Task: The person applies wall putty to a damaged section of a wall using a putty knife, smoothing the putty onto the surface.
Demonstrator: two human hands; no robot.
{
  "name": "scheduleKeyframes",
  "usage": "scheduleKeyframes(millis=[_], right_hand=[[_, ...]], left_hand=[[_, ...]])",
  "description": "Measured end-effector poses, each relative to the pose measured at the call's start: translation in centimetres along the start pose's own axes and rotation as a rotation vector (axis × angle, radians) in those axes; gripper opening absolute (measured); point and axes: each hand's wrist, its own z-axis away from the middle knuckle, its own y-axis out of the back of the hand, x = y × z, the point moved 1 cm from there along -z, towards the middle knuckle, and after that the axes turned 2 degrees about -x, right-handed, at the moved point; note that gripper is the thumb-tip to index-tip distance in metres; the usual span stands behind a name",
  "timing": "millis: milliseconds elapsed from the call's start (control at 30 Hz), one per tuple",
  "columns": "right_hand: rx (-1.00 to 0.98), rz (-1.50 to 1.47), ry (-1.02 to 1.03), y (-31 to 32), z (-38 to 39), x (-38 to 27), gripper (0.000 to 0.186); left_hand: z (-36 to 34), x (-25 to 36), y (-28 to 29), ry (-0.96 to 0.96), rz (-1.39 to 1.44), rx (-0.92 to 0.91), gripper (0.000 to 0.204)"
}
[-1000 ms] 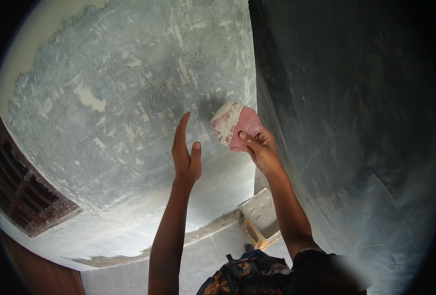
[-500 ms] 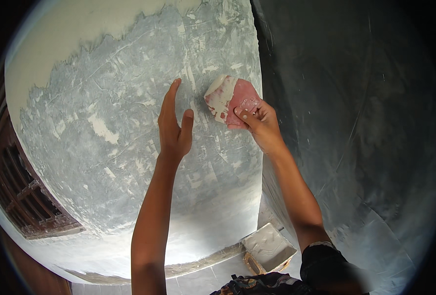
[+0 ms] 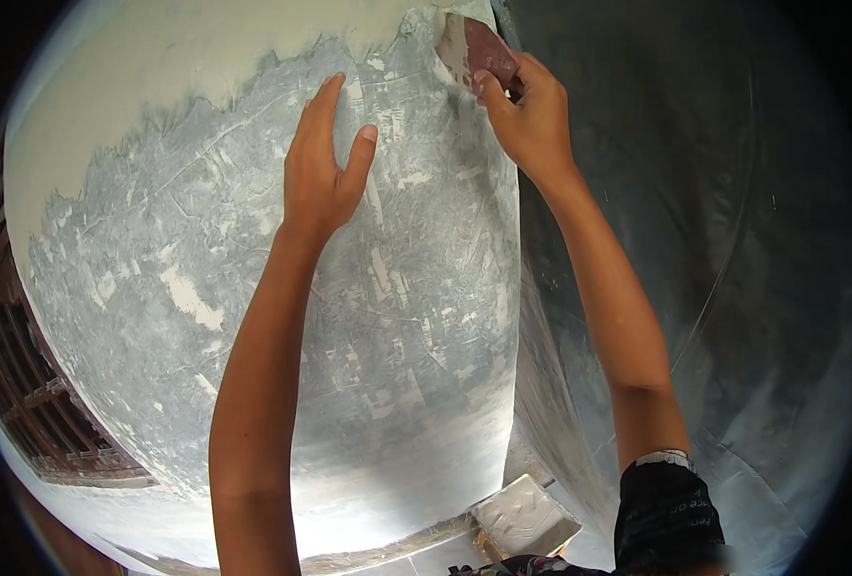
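Note:
My right hand (image 3: 530, 110) grips a red putty scraper (image 3: 488, 56), its left part coated in cream-white putty. The scraper is against the wall's upper right, close to the vertical edge, where the cream coat meets the grey surface. My left hand (image 3: 320, 158) has its fingers stretched out and thumb apart, holding nothing. It is in front of the grey wall (image 3: 253, 250); whether it touches the wall I cannot tell. White smears and patches mark that surface, and a smooth cream layer (image 3: 157, 67) covers its upper left.
At the wall's foot on the right is a rectangular container (image 3: 527, 518) of pale putty with a stained rim. A dark sheet (image 3: 676, 211) hangs right of the wall edge. A brown wooden grille (image 3: 56, 413) is at lower left. Light floor tiles (image 3: 416, 559) show at the bottom.
My right hand has raised the scraper up to the wall's upper right, and the scraper has turned more edge-on. My left hand has moved up and slightly left, still open.

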Motion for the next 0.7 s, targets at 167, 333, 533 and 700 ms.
scheduleKeyframes(millis=[167,333,533,700], right_hand=[[0.063,0.377,0.295,-3.1,-5.0,0.9,0.034],[0.093,0.588,0.555,-5.0,-6.9,4.4,0.033],[-0.055,0.437,0.433,-5.7,0.6,3.7,0.018],[-0.003,0.355,0.367,-4.9,-2.9,2.6,0.033]], left_hand=[[-1.8,-3.1,0.3,-0.102,-0.261,-0.001,0.058],[-1.6,-3.2,-0.8,-0.149,-0.329,0.011,0.059],[-1.3,-4.0,-0.2,-0.12,-0.352,0.041,0.06],[-1.4,-3.8,-0.4,-0.131,-0.374,0.026,0.059]])
